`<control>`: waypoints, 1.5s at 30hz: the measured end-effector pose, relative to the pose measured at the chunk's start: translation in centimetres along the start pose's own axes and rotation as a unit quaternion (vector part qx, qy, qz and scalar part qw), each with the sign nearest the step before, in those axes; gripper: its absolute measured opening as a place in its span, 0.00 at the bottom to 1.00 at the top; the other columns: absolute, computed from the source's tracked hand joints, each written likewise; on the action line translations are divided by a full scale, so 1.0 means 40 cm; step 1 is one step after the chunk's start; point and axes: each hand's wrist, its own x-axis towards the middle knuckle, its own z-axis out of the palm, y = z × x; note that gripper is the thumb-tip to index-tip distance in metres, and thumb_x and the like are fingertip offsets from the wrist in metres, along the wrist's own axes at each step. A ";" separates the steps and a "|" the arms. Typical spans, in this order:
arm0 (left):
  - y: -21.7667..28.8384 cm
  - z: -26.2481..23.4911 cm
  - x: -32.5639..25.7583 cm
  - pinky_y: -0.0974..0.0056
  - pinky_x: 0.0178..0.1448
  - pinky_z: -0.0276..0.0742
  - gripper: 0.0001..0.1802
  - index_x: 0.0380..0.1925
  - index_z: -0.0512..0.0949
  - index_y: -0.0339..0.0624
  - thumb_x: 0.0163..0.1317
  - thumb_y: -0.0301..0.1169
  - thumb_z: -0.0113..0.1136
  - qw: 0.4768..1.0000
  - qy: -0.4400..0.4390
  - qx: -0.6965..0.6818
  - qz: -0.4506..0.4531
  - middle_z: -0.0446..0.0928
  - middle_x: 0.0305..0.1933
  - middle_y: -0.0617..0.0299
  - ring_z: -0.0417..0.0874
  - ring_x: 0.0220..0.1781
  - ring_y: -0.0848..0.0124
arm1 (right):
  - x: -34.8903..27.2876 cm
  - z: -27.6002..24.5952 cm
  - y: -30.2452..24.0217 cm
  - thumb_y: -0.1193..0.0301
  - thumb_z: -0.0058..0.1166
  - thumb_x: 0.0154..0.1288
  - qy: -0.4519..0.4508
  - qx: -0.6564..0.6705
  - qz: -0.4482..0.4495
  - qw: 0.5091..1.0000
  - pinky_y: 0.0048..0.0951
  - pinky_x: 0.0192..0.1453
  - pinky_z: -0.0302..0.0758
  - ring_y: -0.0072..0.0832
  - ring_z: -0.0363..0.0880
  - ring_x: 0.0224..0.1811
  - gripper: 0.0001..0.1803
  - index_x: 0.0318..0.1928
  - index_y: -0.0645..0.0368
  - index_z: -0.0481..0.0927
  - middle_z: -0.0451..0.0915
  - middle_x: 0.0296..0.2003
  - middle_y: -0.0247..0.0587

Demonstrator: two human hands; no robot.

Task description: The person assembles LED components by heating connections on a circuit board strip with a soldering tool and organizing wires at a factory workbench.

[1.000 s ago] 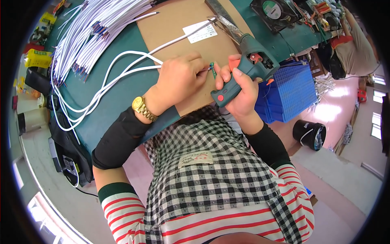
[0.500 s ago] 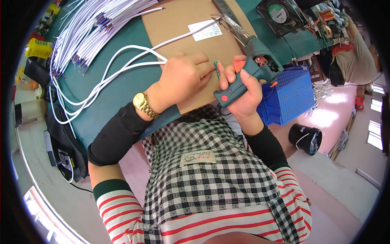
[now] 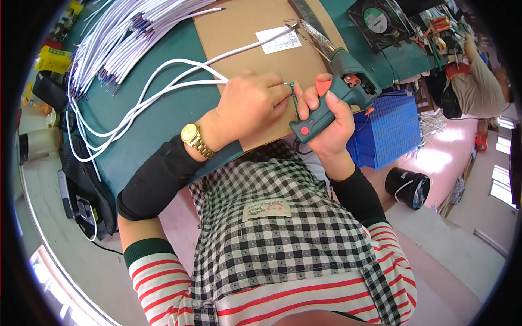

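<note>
My right hand (image 3: 334,125) grips a dark green soldering gun (image 3: 321,111) by its handle, fingers near the red trigger (image 3: 323,86). The gun's metal front end points toward the far side, over a sheet of brown cardboard (image 3: 228,38). My left hand (image 3: 247,103) is closed around the end of a white cable (image 3: 217,76), its fingertips pinched together and partly hidden. Between the two hands, a narrow green circuit board strip (image 3: 294,93) stands on edge close to the left fingertips. Whether the cable's wires touch the strip is too small to tell.
Several white cables with stripped ends (image 3: 130,38) lie bundled at the far left of the green table (image 3: 147,70). A black fan (image 3: 378,22) stands far right. Below the table's right side are a blue crate (image 3: 389,130) and a black bucket (image 3: 408,187). Another person sits beyond.
The view has shifted slightly. Both hands keep their grips on the cable and the soldering gun, and the left fingertips remain beside the green strip.
</note>
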 end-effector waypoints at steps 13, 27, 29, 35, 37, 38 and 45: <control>0.016 -0.009 0.007 0.63 0.25 0.72 0.05 0.23 0.78 0.45 0.43 0.27 0.63 0.998 -0.025 0.042 0.043 0.72 0.21 0.65 0.74 0.21 0.64 | 0.001 -0.018 -0.006 0.67 0.41 0.64 -0.024 0.061 0.005 0.998 0.44 0.70 0.53 0.31 0.72 0.27 0.17 0.52 0.58 0.64 0.67 0.27 0.39; 0.023 -0.003 0.017 0.60 0.28 0.74 0.03 0.18 0.73 0.44 0.45 0.28 0.57 0.996 -0.041 0.070 0.024 0.71 0.20 0.62 0.77 0.23 0.62 | -0.162 -0.048 -0.078 0.69 0.47 0.63 0.009 -0.215 -0.064 0.975 0.41 0.51 0.73 0.28 0.74 0.30 0.25 0.59 0.59 0.59 0.70 0.31 0.40; 0.023 -0.002 0.015 0.60 0.28 0.74 0.03 0.18 0.72 0.44 0.45 0.27 0.57 0.997 -0.026 0.070 0.023 0.70 0.20 0.62 0.76 0.22 0.62 | -0.209 -0.078 -0.083 0.69 0.48 0.63 -0.003 -0.253 -0.032 0.967 0.38 0.47 0.74 0.28 0.74 0.31 0.24 0.58 0.59 0.59 0.70 0.31 0.40; 0.020 0.005 0.023 0.60 0.27 0.74 0.02 0.18 0.75 0.44 0.44 0.26 0.59 0.999 0.003 0.048 0.014 0.70 0.18 0.62 0.76 0.22 0.62 | -0.302 -0.095 -0.104 0.75 0.51 0.59 -0.034 -0.457 0.044 0.888 0.30 0.37 0.74 0.27 0.78 0.30 0.12 0.44 0.65 0.74 0.77 0.29 0.38; 0.019 0.003 0.021 0.60 0.26 0.74 0.01 0.19 0.77 0.44 0.44 0.26 0.59 0.999 0.003 0.040 -0.003 0.71 0.18 0.62 0.76 0.22 0.62 | -0.318 -0.099 -0.103 0.75 0.52 0.57 -0.023 -0.475 0.054 0.878 0.31 0.38 0.75 0.30 0.79 0.31 0.10 0.40 0.64 0.76 0.78 0.29 0.38; 0.019 -0.001 0.023 0.60 0.26 0.74 0.02 0.21 0.78 0.45 0.44 0.26 0.60 0.999 0.002 0.029 -0.015 0.72 0.19 0.62 0.76 0.22 0.62 | -0.322 -0.103 -0.101 0.75 0.53 0.56 -0.015 -0.493 0.064 0.867 0.31 0.38 0.76 0.32 0.80 0.32 0.08 0.36 0.64 0.78 0.80 0.29 0.39; 0.018 -0.004 0.028 0.61 0.26 0.73 0.04 0.23 0.80 0.45 0.44 0.25 0.61 0.999 -0.012 0.011 -0.029 0.74 0.20 0.63 0.76 0.22 0.61 | -0.322 -0.115 -0.093 0.75 0.53 0.55 -0.013 -0.503 0.064 0.862 0.32 0.35 0.76 0.35 0.80 0.29 0.07 0.35 0.63 0.79 0.80 0.26 0.39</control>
